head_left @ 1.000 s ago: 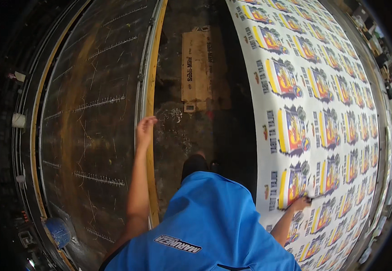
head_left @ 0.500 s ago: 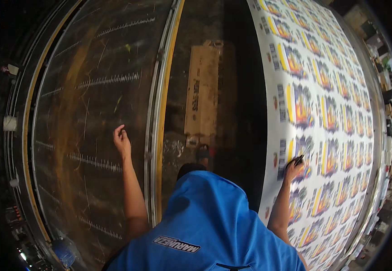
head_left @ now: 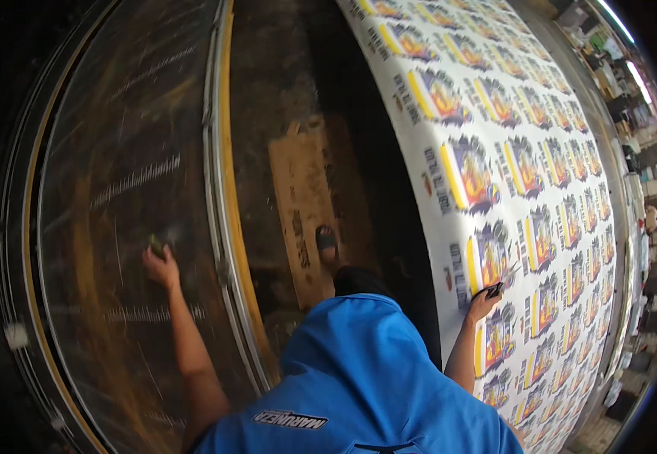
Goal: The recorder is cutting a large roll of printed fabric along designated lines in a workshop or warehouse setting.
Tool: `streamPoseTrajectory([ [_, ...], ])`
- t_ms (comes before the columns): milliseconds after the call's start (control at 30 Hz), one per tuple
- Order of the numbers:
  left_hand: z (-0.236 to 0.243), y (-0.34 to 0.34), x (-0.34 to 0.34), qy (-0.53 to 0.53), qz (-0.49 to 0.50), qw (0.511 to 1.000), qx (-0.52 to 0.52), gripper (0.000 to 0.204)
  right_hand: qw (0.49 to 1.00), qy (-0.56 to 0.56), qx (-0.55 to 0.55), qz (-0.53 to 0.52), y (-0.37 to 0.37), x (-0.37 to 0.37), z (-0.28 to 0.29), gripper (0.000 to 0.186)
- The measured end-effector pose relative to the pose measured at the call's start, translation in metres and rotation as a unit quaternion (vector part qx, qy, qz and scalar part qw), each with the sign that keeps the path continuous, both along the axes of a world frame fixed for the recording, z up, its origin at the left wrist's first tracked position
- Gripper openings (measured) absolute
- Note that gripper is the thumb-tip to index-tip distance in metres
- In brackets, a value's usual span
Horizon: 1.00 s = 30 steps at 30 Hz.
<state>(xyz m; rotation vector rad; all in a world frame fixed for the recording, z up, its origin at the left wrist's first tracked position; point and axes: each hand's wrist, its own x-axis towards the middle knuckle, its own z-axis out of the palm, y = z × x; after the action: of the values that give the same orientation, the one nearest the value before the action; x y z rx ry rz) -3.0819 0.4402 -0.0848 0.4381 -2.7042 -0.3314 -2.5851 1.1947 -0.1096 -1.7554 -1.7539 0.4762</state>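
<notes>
My left hand [head_left: 162,268] is over the dark worn tabletop [head_left: 109,250] on the left, its fingers curled round a small dark olive thing [head_left: 157,245] that I cannot make out. At the right, my right hand [head_left: 483,304] grips what look like black-handled scissors [head_left: 496,290], their pale blades hard to see against the print. That hand is at the near-left part of a broad white printed sheet [head_left: 436,227], which carries repeated purple, yellow and orange designs.
A metal rail with a yellow strip [head_left: 231,159] edges the dark tabletop. Between the two surfaces runs an aisle with a flattened cardboard piece [head_left: 287,219] on its floor; my sandalled foot [head_left: 327,240] is over it. Cluttered shelves [head_left: 650,219] line the far right.
I have stepped forward along the aisle, my foot now over the cardboard. My left hand has moved left, and an olive thing now shows at its fingers. The scissors stay in my right hand.
</notes>
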Motion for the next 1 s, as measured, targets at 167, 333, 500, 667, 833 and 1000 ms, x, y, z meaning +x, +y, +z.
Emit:
streamPoseTrajectory([
  [167, -0.003, -0.011, -0.093, -0.145, 0.321, 0.935, -0.045, 0.074, 0.996, 0.057, 0.036, -0.051, 0.048, -0.148, -0.002, 0.038],
  [333, 0.007, -0.006, -0.102, -0.103, 0.342, 0.929, -0.093, 0.068, 0.997, -0.009, 0.021, -0.075, 0.095, -0.330, -0.007, 0.038],
  [500, 0.003, 0.081, -0.105, 0.040, 0.370, 0.927, -0.051, 0.063, 0.997, 0.046, 0.062, 0.016, 0.127, -0.523, 0.007, 0.045],
  [667, -0.015, 0.157, -0.219, 0.011, 0.348, 0.936, -0.048, 0.059, 0.992, 0.008, 0.099, 0.076, 0.153, -0.701, 0.002, 0.047],
  [833, 0.006, 0.123, -0.403, -0.014, 0.327, 0.943, -0.055, 0.054, 0.995, -0.010, 0.048, 0.085, 0.183, -0.854, 0.012, 0.049],
  [1000, 0.075, 0.121, -0.680, 0.112, 0.112, 0.987, 0.019, 0.050, 0.992, 0.006, 0.086, 0.091, 0.215, -0.978, 0.014, 0.047],
])
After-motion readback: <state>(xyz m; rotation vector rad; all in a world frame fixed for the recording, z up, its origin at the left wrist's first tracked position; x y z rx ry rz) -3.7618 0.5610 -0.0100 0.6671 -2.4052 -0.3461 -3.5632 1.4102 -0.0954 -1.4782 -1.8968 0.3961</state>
